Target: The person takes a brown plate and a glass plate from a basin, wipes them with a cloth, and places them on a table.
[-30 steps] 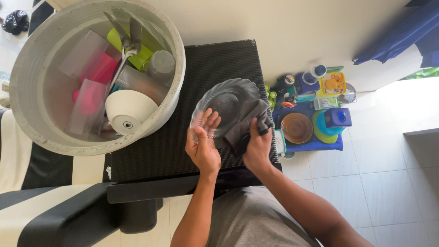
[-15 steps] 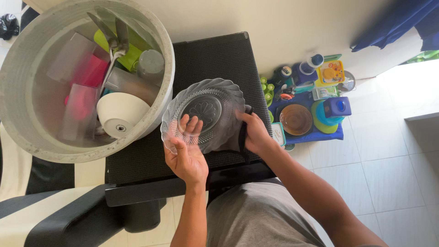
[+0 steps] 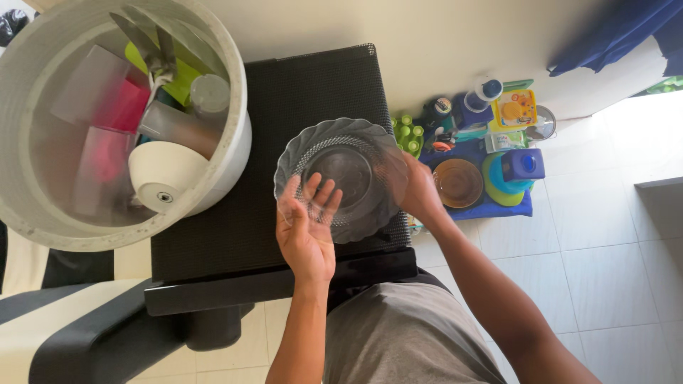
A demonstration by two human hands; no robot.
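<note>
A clear glass plate (image 3: 353,136) with a scalloped rim is held tilted over the black woven tabletop (image 3: 313,82). My left hand (image 3: 307,229) holds its near edge, with fingers spread against the glass. My right hand (image 3: 421,193) is at the plate's right rim, its fingers partly behind the glass. The dark cloth it grips shows only dimly through the plate's middle.
A large grey basin (image 3: 238,146) stands at the left on the tabletop, holding a white bowl (image 3: 162,174), pink and clear containers, cups and utensils. On the floor to the right a blue mat (image 3: 491,211) carries a brown bowl (image 3: 459,183), bottles and coloured containers. A black-and-white seat (image 3: 71,334) is at the lower left.
The plate has been turned and shifted right. The dark cloth, bunched on the plate's front a second ago, has gone behind the glass with my right hand. My left hand stays under the near edge.
</note>
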